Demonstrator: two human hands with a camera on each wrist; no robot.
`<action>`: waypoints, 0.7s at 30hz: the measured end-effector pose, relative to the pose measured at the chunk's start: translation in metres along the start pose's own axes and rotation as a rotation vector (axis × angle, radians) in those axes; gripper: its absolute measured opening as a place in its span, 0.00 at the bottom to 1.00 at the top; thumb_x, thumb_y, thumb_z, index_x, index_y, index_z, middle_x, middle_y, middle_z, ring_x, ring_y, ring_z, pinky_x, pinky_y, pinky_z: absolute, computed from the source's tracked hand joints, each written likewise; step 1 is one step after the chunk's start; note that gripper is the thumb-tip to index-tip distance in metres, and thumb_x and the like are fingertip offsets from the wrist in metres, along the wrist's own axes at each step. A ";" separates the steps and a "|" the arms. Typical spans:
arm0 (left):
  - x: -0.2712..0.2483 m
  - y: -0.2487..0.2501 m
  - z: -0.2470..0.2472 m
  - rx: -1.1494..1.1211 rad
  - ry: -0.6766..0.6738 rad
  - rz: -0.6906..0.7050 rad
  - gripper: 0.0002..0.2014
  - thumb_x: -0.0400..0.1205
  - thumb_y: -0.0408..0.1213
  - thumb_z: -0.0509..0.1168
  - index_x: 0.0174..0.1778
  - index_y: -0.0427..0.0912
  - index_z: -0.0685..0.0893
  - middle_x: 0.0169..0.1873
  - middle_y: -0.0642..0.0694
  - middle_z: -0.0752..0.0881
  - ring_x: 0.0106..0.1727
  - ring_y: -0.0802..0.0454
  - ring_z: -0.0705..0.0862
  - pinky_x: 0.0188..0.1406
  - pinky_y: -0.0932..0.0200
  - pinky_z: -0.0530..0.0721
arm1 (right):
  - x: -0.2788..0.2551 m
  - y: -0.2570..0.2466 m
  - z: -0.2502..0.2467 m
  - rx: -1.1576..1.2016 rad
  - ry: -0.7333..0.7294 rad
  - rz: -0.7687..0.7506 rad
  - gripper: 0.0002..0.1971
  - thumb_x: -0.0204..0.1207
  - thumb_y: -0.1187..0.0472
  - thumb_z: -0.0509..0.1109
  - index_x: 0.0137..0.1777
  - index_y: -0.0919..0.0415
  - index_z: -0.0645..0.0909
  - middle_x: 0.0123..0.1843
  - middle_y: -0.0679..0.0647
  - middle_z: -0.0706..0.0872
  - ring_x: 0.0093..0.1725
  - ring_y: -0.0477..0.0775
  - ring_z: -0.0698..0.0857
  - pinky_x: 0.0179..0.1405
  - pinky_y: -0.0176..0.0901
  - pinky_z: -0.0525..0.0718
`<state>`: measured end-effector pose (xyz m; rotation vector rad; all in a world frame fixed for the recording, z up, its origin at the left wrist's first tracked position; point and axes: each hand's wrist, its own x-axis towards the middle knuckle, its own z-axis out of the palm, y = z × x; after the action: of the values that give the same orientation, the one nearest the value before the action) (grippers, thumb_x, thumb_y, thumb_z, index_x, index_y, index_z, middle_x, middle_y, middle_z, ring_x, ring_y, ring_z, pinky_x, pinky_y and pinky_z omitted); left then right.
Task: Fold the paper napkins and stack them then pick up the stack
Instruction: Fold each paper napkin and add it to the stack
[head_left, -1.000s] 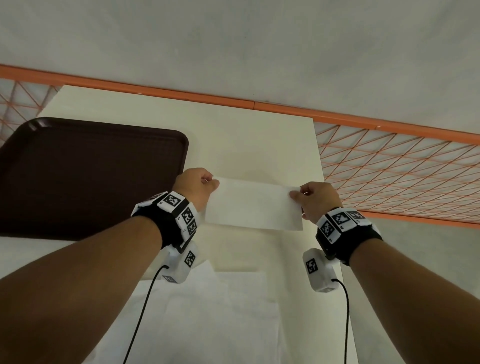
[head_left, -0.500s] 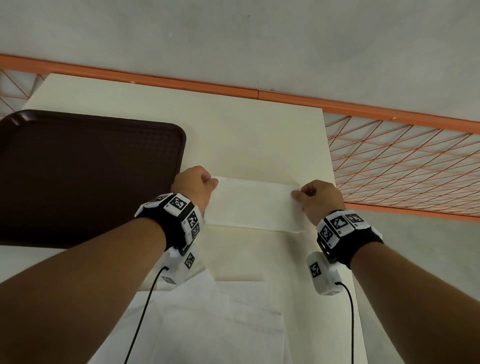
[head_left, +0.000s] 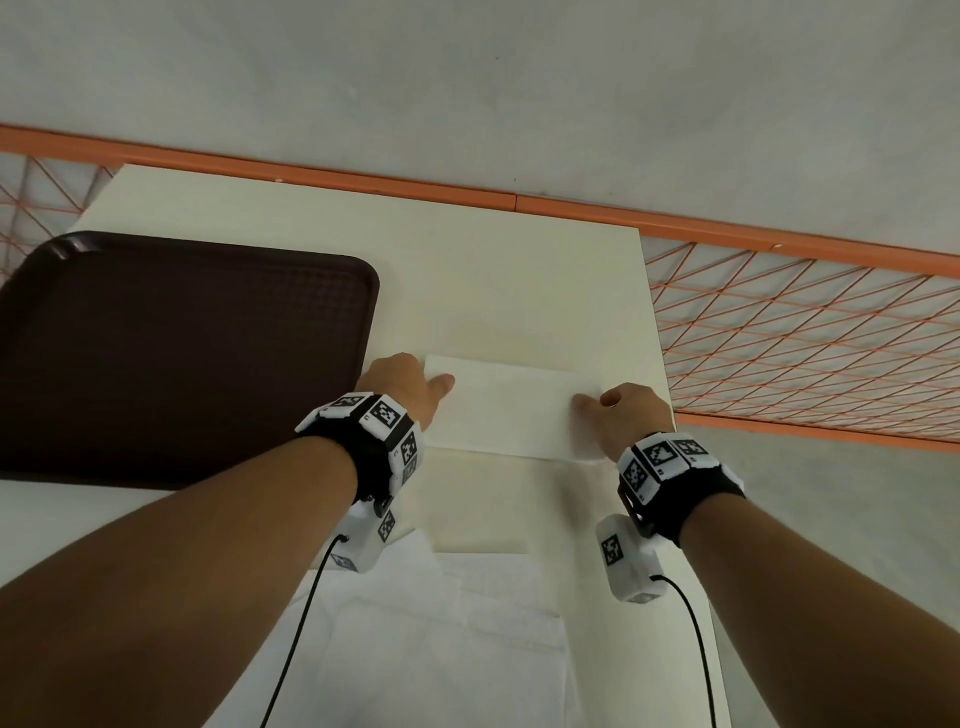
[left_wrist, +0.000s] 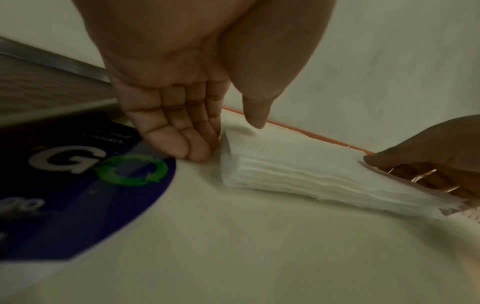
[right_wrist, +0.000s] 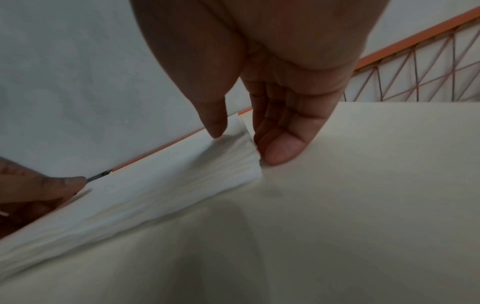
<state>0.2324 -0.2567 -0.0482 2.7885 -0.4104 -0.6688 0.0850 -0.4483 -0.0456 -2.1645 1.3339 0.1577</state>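
Note:
A stack of folded white napkins lies flat on the cream table. My left hand stands at its left end: straight fingers touch the table against that end, and the thumb hovers just over the top corner of the stack. At the other end my right hand has its thumb resting on top of the stack, with straight fingers set against the end. No fingers are under the stack.
A dark brown tray sits left of the stack, close behind my left hand. Loose unfolded napkins lie near the front edge. An orange mesh rail borders the table's right side. A blue printed label lies by my left fingers.
The stack, held up between both curled hands before, now lies on the table. Both hands' fingers have straightened at its ends.

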 end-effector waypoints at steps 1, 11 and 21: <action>-0.003 -0.001 -0.002 0.000 0.000 -0.005 0.27 0.81 0.60 0.60 0.47 0.35 0.84 0.44 0.39 0.87 0.39 0.42 0.80 0.35 0.54 0.74 | -0.002 0.001 -0.003 -0.003 0.003 0.005 0.24 0.76 0.42 0.69 0.62 0.61 0.82 0.59 0.59 0.87 0.51 0.60 0.81 0.47 0.41 0.74; -0.073 -0.040 -0.023 0.045 -0.032 0.169 0.17 0.80 0.54 0.64 0.38 0.44 0.86 0.37 0.47 0.87 0.40 0.46 0.86 0.43 0.54 0.85 | -0.095 0.015 0.001 -0.053 0.021 -0.240 0.18 0.77 0.46 0.69 0.61 0.55 0.78 0.54 0.52 0.84 0.53 0.55 0.82 0.54 0.46 0.80; -0.160 -0.091 0.003 0.089 -0.305 0.269 0.13 0.75 0.49 0.71 0.54 0.51 0.85 0.52 0.52 0.85 0.54 0.51 0.84 0.60 0.53 0.83 | -0.207 0.023 0.066 -0.488 -0.404 -0.610 0.27 0.73 0.41 0.71 0.69 0.51 0.73 0.64 0.50 0.77 0.64 0.57 0.76 0.61 0.49 0.75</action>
<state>0.1137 -0.1206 -0.0140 2.6421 -0.8755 -1.0326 -0.0233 -0.2593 -0.0290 -2.6463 0.3990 0.6872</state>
